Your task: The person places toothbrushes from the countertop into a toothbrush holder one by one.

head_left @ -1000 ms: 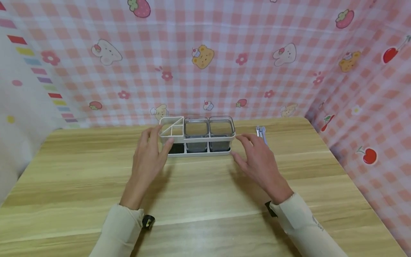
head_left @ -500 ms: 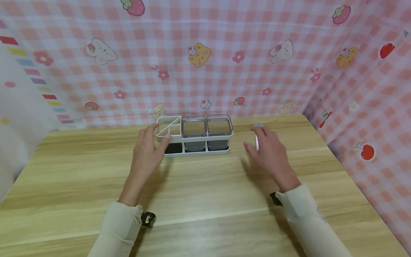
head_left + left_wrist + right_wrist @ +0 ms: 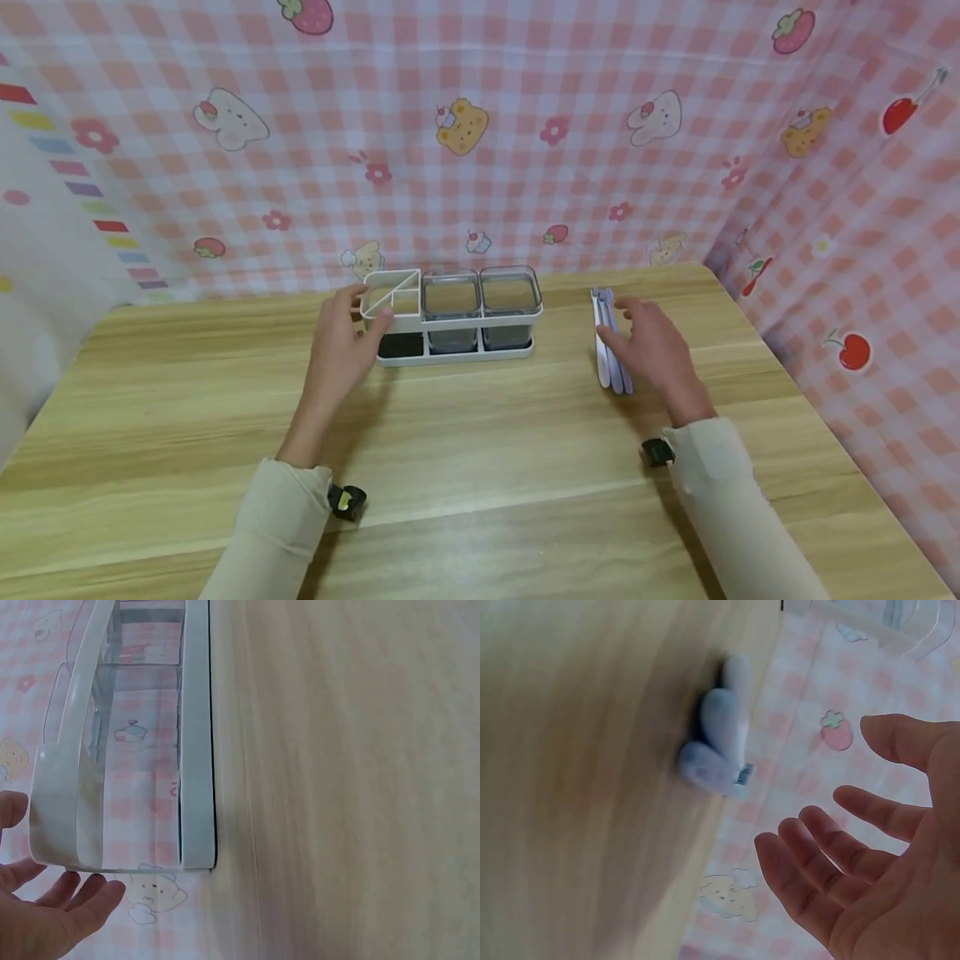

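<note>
A white toothbrush holder (image 3: 453,360) with two clear cups (image 3: 512,293) stands at the back of the table. My left hand (image 3: 339,346) grips its left end, the thumb at the front rim and the fingers round the side. In the left wrist view the fingertips (image 3: 101,901) lie against and just past that end. Three toothbrushes (image 3: 606,354), white to lavender, lie side by side to the right of the holder. My right hand (image 3: 660,346) hovers over their right side, fingers parted and holding nothing; the right wrist view shows it apart from the toothbrushes (image 3: 718,724).
The wooden table (image 3: 465,467) runs back to a pink checked cloth (image 3: 525,92) hanging close behind the holder. Another checked cloth (image 3: 892,275) hangs along the right edge. Black wrist cameras (image 3: 347,502) sit under both sleeves.
My right hand has left the holder's right end and moved right to the toothbrushes. The left hand has stayed at the holder. The view has shifted slightly.
</note>
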A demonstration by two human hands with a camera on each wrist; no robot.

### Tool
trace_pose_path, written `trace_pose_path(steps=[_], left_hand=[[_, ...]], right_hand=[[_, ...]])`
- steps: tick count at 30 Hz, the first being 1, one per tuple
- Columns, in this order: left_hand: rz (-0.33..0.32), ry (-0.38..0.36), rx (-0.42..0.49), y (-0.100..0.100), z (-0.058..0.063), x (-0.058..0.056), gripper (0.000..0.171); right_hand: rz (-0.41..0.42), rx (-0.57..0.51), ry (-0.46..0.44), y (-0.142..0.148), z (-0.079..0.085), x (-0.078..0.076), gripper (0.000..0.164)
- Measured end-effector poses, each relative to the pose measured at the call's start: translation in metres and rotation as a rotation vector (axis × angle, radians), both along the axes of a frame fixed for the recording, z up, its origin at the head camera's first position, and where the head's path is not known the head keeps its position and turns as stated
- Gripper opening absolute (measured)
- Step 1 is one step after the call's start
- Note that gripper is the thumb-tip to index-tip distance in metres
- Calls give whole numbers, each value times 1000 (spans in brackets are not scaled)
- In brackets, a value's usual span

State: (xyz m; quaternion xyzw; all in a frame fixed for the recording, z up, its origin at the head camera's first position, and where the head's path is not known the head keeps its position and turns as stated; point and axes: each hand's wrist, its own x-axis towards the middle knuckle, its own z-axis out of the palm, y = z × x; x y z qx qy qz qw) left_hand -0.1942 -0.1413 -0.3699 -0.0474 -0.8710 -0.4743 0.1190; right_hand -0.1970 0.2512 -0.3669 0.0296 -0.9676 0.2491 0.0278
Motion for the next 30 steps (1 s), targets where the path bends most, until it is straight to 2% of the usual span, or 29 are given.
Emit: trace_pose_path(steps=[4,10,14,21,30], left_hand=[[18,3,69,-2,-1,-4,51],[20,-27,125,0,2,-5,51],[30,-37,142,1,3,-6,49],[34,-40,140,0,2,-6,50],[30,-44,153,-1,0,-7,51]], right_hand=[[-9,-43,-56,5,-3,-6,59],[-45,-79,-98,12,-7,-12,60],[-55,-94,-116,14,-10,-17,60],[-78,-149,-201,17,-13,-31,59],[-87,-175,-249,25,-16,-42,60]])
